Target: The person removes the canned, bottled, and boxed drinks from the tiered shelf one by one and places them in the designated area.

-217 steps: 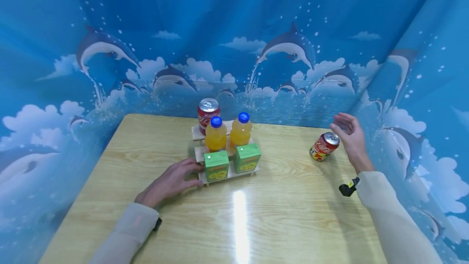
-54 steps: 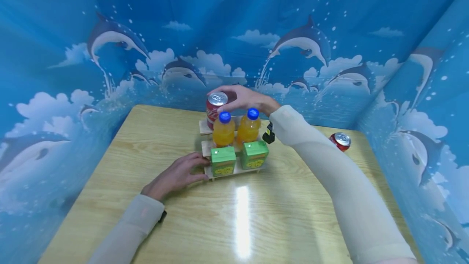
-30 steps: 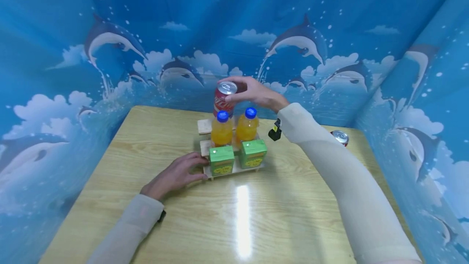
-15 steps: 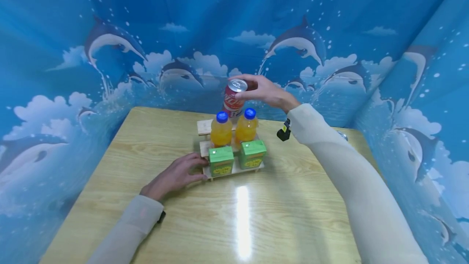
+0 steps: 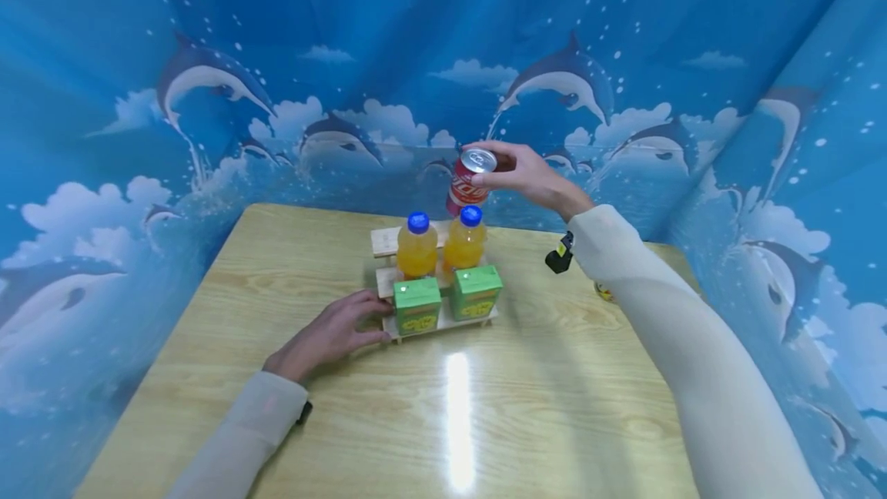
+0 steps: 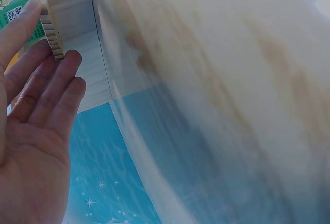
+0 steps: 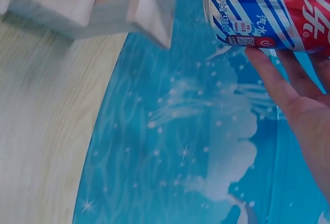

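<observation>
A red soda can [image 5: 468, 185] is in my right hand [image 5: 521, 174], thumb on the near side, above the back right of a small stepped wooden rack [image 5: 385, 240]. The right wrist view shows the can's [image 7: 258, 13] lower end apart from the rack [image 7: 111, 13]. My left hand [image 5: 339, 331] touches the rack's left front corner with its fingers fairly straight, as the left wrist view of that hand [image 6: 38, 126] also shows. Two orange drink bottles [image 5: 417, 251] with blue caps stand on the middle step. Two green drink cartons [image 5: 417, 309] stand on the front step.
Part of a second can [image 5: 604, 291] shows at the right, mostly hidden behind my right sleeve [image 5: 651, 306]. The rack stands towards the back of a wood-grain table [image 5: 388, 422]. Blue dolphin-print curtains [image 5: 388, 45] enclose the table's back and sides.
My right hand, at first beside the can on the right, has gripped the can on the rack's back left, lifted it and carried it right. My left hand has stayed at the rack.
</observation>
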Demonstrator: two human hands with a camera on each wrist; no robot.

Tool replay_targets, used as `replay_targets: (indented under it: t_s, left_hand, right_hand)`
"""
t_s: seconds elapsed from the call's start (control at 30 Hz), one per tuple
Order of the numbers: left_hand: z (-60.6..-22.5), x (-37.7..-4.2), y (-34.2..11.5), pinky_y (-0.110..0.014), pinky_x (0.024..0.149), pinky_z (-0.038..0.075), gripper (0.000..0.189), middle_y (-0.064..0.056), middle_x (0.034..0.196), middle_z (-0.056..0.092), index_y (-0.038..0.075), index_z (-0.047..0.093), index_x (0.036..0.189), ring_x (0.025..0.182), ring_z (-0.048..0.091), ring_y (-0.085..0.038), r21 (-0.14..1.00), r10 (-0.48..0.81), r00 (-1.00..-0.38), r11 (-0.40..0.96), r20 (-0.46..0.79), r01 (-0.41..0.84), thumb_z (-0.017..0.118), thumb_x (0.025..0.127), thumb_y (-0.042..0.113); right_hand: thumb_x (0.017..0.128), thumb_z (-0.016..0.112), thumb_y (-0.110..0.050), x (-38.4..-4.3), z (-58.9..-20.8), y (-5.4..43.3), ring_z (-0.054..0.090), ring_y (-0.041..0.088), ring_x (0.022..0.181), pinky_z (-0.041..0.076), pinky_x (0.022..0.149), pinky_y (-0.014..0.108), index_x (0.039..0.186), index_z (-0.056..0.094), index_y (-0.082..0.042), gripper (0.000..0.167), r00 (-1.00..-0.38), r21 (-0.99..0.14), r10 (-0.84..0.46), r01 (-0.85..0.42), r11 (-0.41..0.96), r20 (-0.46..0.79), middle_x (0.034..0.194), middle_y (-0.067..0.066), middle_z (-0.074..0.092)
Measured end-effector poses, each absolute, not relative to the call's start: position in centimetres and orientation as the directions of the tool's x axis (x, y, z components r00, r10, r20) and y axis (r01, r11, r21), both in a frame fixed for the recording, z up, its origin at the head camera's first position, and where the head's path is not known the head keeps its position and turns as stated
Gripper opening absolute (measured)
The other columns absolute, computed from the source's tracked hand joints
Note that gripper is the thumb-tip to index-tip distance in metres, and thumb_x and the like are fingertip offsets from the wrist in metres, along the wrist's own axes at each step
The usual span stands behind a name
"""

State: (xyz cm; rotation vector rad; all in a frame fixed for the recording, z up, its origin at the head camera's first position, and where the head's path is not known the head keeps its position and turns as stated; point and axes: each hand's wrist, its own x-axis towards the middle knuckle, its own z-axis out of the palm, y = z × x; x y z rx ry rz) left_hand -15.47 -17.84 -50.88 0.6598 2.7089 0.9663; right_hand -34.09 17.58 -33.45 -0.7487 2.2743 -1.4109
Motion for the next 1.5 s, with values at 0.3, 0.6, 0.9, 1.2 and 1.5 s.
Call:
replay_targets:
  t_s: [0.3, 0.6, 0.9, 1.2, 1.5]
  left_hand:
    - [-51.0, -15.5, -17.8, -0.055, 0.112, 0.058, 0.048, -0.003, 0.136, 0.069, 0.014, 0.073, 0.139, 0.129, 0.066, -0.026, 0.644, 0.472, -0.881, 0.684, -0.032, 0.343, 0.081, 0.099, 0.04]
    - [-51.1, -15.5, -17.7, -0.055, 0.113, 0.057, 0.049, -0.002, 0.137, 0.069, 0.015, 0.073, 0.139, 0.13, 0.066, -0.026, 0.64, 0.464, -0.885, 0.692, -0.043, 0.333, 0.082, 0.098, 0.04]
    - [-51.0, -15.5, -17.6, -0.055, 0.114, 0.057, 0.049, -0.003, 0.138, 0.069, 0.014, 0.072, 0.139, 0.131, 0.067, -0.028, 0.637, 0.466, -0.884, 0.693, -0.04, 0.337, 0.083, 0.097, 0.037]
    - [-50.8, -15.5, -17.6, -0.055, 0.116, 0.056, 0.05, -0.003, 0.138, 0.07, 0.015, 0.073, 0.139, 0.132, 0.066, -0.027, 0.641, 0.455, -0.889, 0.697, -0.051, 0.321, 0.084, 0.096, 0.037]
    - [-50.9, -15.6, -17.7, -0.057, 0.115, 0.055, 0.049, -0.004, 0.138, 0.069, 0.014, 0.073, 0.139, 0.131, 0.066, -0.028, 0.646, 0.463, -0.886, 0.688, -0.037, 0.332, 0.083, 0.097, 0.039]
  right_hand:
    - [0.107, 0.072, -0.031, -33.5, -34.4, 20.8, 0.06, 0.025, 0.139, 0.052, 0.12, 0.056, 0.164, 0.049, -0.025, 0.062, -0.836, -0.891, -0.546, -0.203, 0.406, -0.059, 0.156, 0.006, 0.059]
    - [0.106, 0.073, -0.036, -32.8, -35.2, 22.7, 0.061, 0.024, 0.137, 0.054, 0.118, 0.055, 0.165, 0.048, -0.023, 0.065, -0.872, -0.868, -0.487, -0.196, 0.456, -0.059, 0.156, 0.007, 0.059]
    - [0.107, 0.071, -0.042, -31.7, -36.1, 24.9, 0.056, 0.028, 0.142, 0.051, 0.119, 0.058, 0.167, 0.044, -0.026, 0.067, -0.92, -0.872, -0.387, -0.136, 0.471, -0.065, 0.161, 0.008, 0.05]
    - [0.103, 0.075, -0.048, -30.9, -37.3, 26.8, 0.058, 0.024, 0.14, 0.057, 0.108, 0.042, 0.167, 0.045, -0.027, 0.074, -0.953, -0.886, -0.29, -0.055, 0.461, -0.091, 0.159, 0.006, 0.053]
    - [0.102, 0.076, -0.049, -29.8, -38.6, 28.6, 0.055, 0.026, 0.143, 0.051, 0.118, 0.055, 0.17, 0.038, -0.023, 0.082, -0.962, -0.893, -0.244, -0.001, 0.45, -0.122, 0.164, 0.008, 0.049]
